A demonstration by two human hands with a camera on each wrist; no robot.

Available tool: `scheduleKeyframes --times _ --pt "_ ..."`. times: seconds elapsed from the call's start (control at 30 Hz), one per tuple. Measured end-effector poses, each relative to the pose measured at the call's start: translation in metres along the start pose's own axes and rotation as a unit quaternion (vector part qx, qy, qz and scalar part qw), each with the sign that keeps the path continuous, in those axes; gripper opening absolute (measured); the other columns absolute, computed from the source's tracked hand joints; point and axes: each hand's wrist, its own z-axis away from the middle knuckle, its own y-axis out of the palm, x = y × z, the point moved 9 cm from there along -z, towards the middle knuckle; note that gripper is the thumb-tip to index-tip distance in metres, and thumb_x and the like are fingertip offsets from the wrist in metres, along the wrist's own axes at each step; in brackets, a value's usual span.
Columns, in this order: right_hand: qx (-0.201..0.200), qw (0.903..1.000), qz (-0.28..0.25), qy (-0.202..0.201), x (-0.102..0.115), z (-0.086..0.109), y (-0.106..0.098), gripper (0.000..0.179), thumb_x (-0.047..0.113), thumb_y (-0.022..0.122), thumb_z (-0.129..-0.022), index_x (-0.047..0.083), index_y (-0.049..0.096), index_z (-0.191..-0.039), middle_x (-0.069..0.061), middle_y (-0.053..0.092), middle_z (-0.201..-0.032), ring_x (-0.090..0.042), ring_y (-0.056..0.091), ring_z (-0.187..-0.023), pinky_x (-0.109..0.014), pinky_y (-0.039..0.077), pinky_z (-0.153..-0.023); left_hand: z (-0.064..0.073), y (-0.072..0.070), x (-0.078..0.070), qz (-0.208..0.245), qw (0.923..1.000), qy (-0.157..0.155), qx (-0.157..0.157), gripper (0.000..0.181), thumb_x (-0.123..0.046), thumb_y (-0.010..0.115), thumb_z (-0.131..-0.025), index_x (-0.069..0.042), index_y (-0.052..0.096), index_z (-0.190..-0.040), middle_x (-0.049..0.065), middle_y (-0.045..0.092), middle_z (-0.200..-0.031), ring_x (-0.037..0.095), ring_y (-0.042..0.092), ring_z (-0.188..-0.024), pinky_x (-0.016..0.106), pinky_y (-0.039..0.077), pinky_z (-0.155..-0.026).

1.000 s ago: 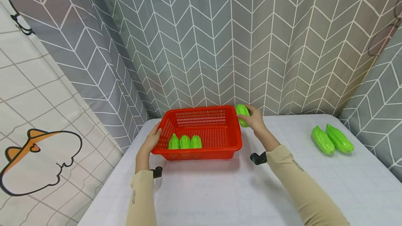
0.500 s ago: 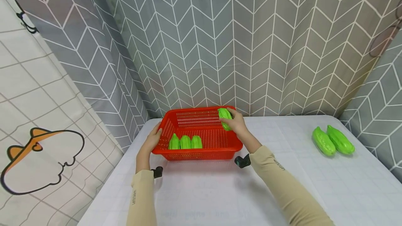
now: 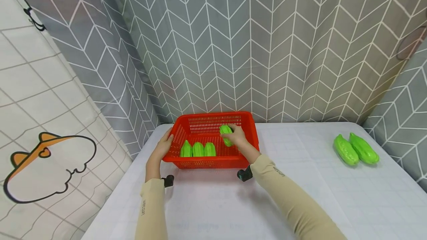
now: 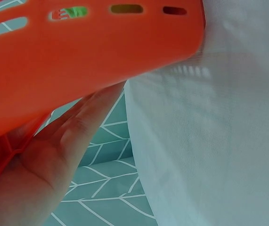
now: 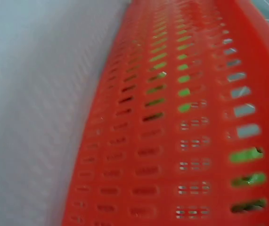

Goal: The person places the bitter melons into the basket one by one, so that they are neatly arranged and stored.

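Note:
The red plastic basket stands on the table, its long slotted side facing me. At its left end my left hand holds the rim, and in the left wrist view the fingers lie along the outside of the wall. My right hand reaches over the basket's right part and grips a bright green, ridged bitter melon, partly covered by the fingers. Three more bitter melons sit side by side in the left half of the basket. Green shows through the slots in the right wrist view.
Two bitter melons lie together on the white-covered table at the far right. Behind the basket hangs a grey curtain with a white zigzag pattern. A white tiled-pattern cloth hangs at the left.
My right hand has carried its bitter melon leftward from beyond the basket's right rim and down to inside the basket. The left hand stays at the left rim.

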Motion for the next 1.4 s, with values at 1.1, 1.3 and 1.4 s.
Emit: scheduleKeyframes --times 1.1,1.3,1.4 --pt "0.099 0.9661 0.187 0.148 -0.129 -0.112 0.076 0.086 0.041 0.080 -0.062 0.002 0.043 -0.129 -0.014 0.045 -0.126 -0.027 0.050 -0.104 -0.043 0.047 -0.084 0.000 -0.001 -0.003 0.002 1.0000 0.005 0.004 0.051 -0.031 0.025 -0.100 -0.021 0.009 -0.148 0.015 0.019 -0.151 0.035 0.033 -0.127 0.053 0.030 -0.103" --pt "0.110 0.9644 0.189 0.149 -0.035 -0.003 0.044 0.062 0.028 0.061 -0.085 -0.004 0.035 -0.131 -0.016 0.045 -0.124 -0.026 0.046 -0.107 -0.039 0.040 -0.097 -0.002 0.000 -0.002 -0.002 1.0000 0.007 0.003 0.051 -0.031 0.025 -0.100 -0.020 0.009 -0.148 0.015 0.018 -0.151 0.036 0.032 -0.128 0.054 0.029 -0.104" --pt "0.112 0.9674 0.177 0.142 -0.031 0.004 0.043 0.062 0.029 0.058 -0.087 -0.005 0.034 -0.132 -0.017 0.045 -0.125 -0.026 0.047 -0.107 -0.038 0.041 -0.097 -0.001 0.001 -0.002 -0.001 1.0000 0.005 0.004 0.051 -0.031 0.025 -0.100 -0.020 0.009 -0.148 0.016 0.018 -0.151 0.036 0.033 -0.127 0.054 0.031 -0.103"
